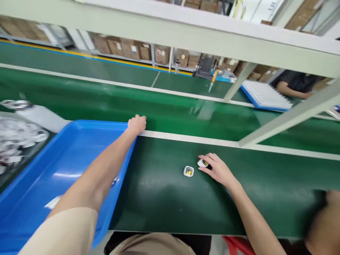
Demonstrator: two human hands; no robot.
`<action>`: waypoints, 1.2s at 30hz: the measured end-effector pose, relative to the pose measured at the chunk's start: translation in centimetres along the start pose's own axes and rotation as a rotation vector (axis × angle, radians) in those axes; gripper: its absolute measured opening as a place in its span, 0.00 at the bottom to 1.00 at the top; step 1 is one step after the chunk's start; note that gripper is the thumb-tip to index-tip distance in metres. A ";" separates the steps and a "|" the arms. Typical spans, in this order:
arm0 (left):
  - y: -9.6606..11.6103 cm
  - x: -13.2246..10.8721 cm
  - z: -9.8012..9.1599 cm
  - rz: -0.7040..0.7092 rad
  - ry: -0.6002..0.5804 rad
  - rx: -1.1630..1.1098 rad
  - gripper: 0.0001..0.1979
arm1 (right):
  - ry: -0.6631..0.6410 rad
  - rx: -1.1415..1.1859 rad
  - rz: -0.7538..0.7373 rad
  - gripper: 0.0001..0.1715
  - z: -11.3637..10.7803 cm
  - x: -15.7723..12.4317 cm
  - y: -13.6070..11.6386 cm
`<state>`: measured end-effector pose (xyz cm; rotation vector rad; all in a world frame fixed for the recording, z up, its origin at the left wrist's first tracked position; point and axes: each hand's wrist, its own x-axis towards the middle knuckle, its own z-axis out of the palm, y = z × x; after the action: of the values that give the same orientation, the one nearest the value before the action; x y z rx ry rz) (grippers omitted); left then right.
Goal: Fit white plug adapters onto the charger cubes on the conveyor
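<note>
My left hand (137,124) reaches across the blue tray (82,124) to its far right corner. Its fingers are curled at the rim there, partly hidden from view. With my right hand (216,168) I pinch a small white housing (202,163), dark and yellow inside, at the green work surface. Just left of it lies a second small white housing (188,171) with a yellow part in it, apart from both hands.
Inside the tray a white scrap (53,202) lies partly behind my left forearm. Many white parts (20,140) are heaped at far left. A pale slanted post (287,117) rises beyond my right hand. Across the green belt (170,109), a person's arm (292,91) shows near stacked white strips (265,95).
</note>
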<state>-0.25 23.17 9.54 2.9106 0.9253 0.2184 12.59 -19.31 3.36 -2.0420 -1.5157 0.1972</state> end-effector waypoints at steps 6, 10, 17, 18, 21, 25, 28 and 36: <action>9.5 -4.0 2.2 0.457 0.010 -0.061 0.12 | 0.460 0.544 0.213 0.21 -0.5 -1.4 1.8; 13.9 -8.2 4.1 0.801 -0.025 0.031 0.14 | 0.619 0.779 0.248 0.15 0.2 -1.8 2.3; 12.3 -8.8 5.3 0.843 -0.095 -0.004 0.28 | 0.530 0.423 0.259 0.09 -0.2 -2.6 1.7; 12.4 -9.1 4.9 0.829 -0.096 -0.036 0.32 | 0.547 0.378 0.282 0.10 -0.3 -2.6 1.7; 13.7 -10.6 3.4 0.739 -0.099 -0.182 0.37 | 0.539 0.342 0.306 0.12 -0.1 -2.5 1.5; 17.4 -11.7 2.8 0.729 -0.206 -0.303 0.31 | 0.526 0.477 0.324 0.16 0.6 -2.0 0.9; 20.1 -11.1 3.9 0.727 -0.323 -0.314 0.19 | 0.554 0.454 0.258 0.11 1.1 -1.7 0.1; 22.4 -10.9 5.3 0.652 -0.339 -0.347 0.12 | 0.438 0.166 0.131 0.10 1.3 -1.2 -0.6</action>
<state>4.51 -1.58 5.71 2.6864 -0.1174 -0.0757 11.09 -19.84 2.38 -1.8975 -1.0643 -0.0703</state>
